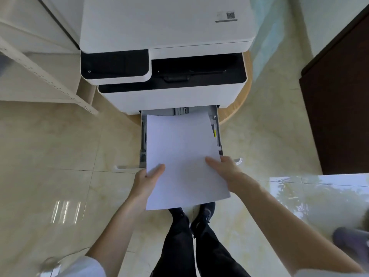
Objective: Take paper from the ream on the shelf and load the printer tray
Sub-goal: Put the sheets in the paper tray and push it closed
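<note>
A white stack of paper [182, 156] hangs over the pulled-out grey printer tray [217, 124], its far edge reaching into the tray's back and its near edge sticking out toward me. My left hand [147, 179] grips the stack's left near edge, thumb on top. Gripping the right edge is my right hand [224, 168], fingers on top. The white and black printer [165, 56] stands on a round wooden table [242, 96].
A white metal shelf frame [46, 76] stands to the left of the printer. A dark wooden cabinet [337, 116] is at the right. My legs and black shoes [201, 218] stand on the glossy tiled floor below the tray.
</note>
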